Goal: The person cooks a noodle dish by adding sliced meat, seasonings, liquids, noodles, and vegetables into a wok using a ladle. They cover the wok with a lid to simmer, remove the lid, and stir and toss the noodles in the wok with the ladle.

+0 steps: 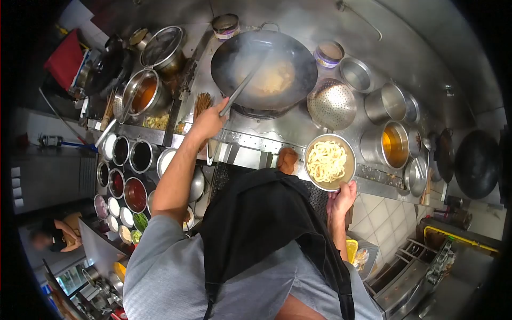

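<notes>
My left hand (pixel 209 121) is closed round the handle of a long metal utensil (pixel 246 80), whose far end reaches into a steaming black wok (pixel 304 66). Pale food (pixel 272 76) lies in the bottom of the wok, partly veiled by steam. With my right hand (pixel 344 198) I grip the near rim of a round metal bowl (pixel 351 162). Thick pale noodles (pixel 327 161) fill it. The bowl is to the right of the wok and nearer to me, beside a perforated metal ladle (pixel 332 104).
Pots (pixel 385 102) and a pot of amber liquid (pixel 395 143) stand at the right. Open cans (pixel 329 53) flank the wok. Sauce and ingredient containers (pixel 135 194) are grouped at the left. Another person (pixel 61 234) is in the far left background.
</notes>
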`<action>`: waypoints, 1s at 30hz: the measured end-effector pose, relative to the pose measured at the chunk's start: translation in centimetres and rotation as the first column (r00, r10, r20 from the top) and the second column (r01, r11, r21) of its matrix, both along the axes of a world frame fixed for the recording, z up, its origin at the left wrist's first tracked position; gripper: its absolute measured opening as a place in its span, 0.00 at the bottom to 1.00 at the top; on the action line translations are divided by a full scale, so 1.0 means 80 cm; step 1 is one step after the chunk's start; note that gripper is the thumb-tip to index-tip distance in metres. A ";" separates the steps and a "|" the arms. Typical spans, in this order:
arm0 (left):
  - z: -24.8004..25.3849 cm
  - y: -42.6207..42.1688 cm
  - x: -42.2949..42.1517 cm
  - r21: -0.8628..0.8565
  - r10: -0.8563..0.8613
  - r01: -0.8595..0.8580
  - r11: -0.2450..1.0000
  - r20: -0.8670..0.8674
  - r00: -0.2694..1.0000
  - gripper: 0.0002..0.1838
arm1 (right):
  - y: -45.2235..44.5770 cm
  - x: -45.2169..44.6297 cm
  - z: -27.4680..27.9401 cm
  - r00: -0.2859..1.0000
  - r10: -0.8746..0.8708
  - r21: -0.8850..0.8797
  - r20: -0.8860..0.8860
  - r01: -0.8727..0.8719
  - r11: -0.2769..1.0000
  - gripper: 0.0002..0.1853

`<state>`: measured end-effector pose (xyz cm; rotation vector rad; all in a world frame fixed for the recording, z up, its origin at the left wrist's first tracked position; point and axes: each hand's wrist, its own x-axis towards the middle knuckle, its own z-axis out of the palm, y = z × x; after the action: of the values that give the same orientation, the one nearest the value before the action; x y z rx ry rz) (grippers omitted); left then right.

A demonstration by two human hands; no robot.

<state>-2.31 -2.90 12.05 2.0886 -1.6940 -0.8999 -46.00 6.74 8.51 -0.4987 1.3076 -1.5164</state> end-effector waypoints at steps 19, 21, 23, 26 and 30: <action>0.036 0.065 -0.024 0.186 0.120 -0.069 0.980 -0.283 0.952 0.33 | -0.002 0.014 0.002 1.000 -0.014 0.007 -0.027 0.014 1.000 0.08; 0.056 0.072 -0.024 0.362 0.187 -0.069 0.930 -0.303 0.934 0.33 | -0.001 0.015 0.000 1.000 -0.024 -0.003 -0.005 0.024 1.000 0.08; 0.014 0.065 -0.020 0.202 0.102 -0.045 0.978 -0.277 0.956 0.33 | 0.002 0.012 -0.005 1.000 -0.016 -0.007 0.012 0.016 1.000 0.08; -0.007 0.060 -0.022 0.115 0.147 -0.113 0.987 -0.360 0.921 0.33 | -0.001 0.013 -0.008 1.000 0.001 -0.006 0.026 -0.001 1.000 0.08; -0.014 0.056 -0.018 0.053 0.213 -0.208 0.977 -0.379 0.901 0.33 | -0.002 0.011 -0.005 1.000 0.008 -0.009 0.013 -0.007 1.000 0.08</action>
<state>-3.75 1.56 10.94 1.8991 -1.2396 -1.1576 -45.09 6.57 8.12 -0.4983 1.2886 -1.5174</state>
